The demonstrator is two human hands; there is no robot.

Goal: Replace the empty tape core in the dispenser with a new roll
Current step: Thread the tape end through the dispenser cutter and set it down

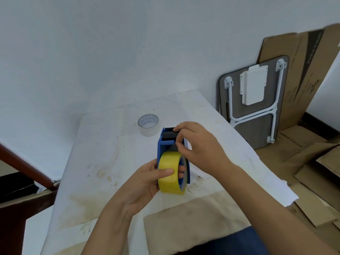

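Already the yellow roll [172,173] sits in the blue dispenser [163,144], clamped by the left hand [147,181]. Right hand [198,144] pinches what seems the tape's loose end: light, sticky, easily creased. Core [148,124] stands apart; counter [103,144] offers room leftward.

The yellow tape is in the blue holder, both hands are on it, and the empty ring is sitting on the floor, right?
Almost. The empty ring isn't on the floor; it stands on the white table, just behind the blue holder. The head view shows this. The rest is right: the yellow tape sits in the holder, with the left hand and right hand on it.
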